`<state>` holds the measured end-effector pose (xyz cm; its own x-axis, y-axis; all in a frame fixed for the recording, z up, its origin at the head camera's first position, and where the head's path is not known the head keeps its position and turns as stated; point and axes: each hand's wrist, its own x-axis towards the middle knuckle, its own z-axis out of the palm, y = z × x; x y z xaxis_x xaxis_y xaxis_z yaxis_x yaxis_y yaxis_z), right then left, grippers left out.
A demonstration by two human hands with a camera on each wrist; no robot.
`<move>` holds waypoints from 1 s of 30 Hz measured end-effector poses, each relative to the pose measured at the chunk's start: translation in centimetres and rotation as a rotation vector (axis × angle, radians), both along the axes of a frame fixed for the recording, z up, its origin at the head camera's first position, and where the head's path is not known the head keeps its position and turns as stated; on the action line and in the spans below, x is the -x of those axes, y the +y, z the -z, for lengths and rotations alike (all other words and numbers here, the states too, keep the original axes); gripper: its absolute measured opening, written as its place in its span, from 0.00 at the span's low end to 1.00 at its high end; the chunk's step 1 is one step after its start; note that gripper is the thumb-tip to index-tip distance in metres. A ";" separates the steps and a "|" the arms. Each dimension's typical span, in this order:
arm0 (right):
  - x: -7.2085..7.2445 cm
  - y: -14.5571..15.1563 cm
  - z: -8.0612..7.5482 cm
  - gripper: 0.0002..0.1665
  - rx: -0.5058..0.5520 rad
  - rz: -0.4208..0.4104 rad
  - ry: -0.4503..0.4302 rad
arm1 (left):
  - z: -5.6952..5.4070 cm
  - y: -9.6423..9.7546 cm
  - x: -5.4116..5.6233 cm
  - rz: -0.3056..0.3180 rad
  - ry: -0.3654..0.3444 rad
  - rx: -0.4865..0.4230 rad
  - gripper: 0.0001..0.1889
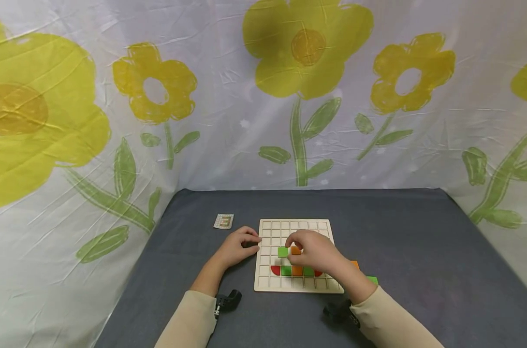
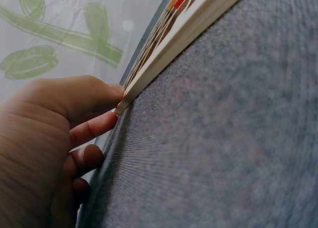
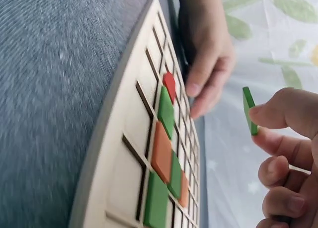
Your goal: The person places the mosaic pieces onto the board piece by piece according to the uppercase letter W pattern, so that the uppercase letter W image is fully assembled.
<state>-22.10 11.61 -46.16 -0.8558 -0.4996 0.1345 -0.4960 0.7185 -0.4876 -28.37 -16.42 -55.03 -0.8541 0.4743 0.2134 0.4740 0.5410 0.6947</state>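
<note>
A green square tile (image 3: 250, 111) is pinched between thumb and fingertip of my right hand (image 1: 313, 251), held above the gridded wooden board (image 1: 263, 285). On the board, a row holds a red rounded tile (image 1: 275, 270), a green tile (image 1: 286, 270), an orange tile (image 1: 297, 270), another green tile (image 1: 308, 270) and a red end piece (image 1: 318, 273). Behind the middle of that row sit one more green tile (image 3: 174, 176) and an orange tile (image 3: 183, 189). My left hand (image 1: 237, 248) touches the board's left edge with thumb and index fingertip, its other fingers loosely bent.
A small printed card (image 1: 224, 221) lies beyond my left hand. Right of the board, an orange piece (image 1: 355, 264) and a green piece (image 1: 372, 280) show partly from behind my right forearm. Dark cloth (image 1: 420, 241) covers the table; a flowered curtain (image 1: 228, 121) hangs behind.
</note>
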 end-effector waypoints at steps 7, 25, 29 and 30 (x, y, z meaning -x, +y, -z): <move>0.9 -1.7 1.0 0.12 -0.083 0.008 -0.062 | 0.3 0.1 0.1 -0.010 0.013 0.003 0.11; 1.3 -3.5 2.5 0.08 -0.187 0.013 -0.087 | 0.1 0.1 0.2 -0.003 0.002 -0.006 0.11; 1.3 -3.5 2.4 0.08 -0.189 0.018 -0.085 | 0.1 0.1 0.2 -0.004 -0.001 -0.008 0.11; 1.3 -3.5 2.4 0.08 -0.187 0.019 -0.087 | 0.1 0.1 0.2 -0.004 -0.002 -0.009 0.11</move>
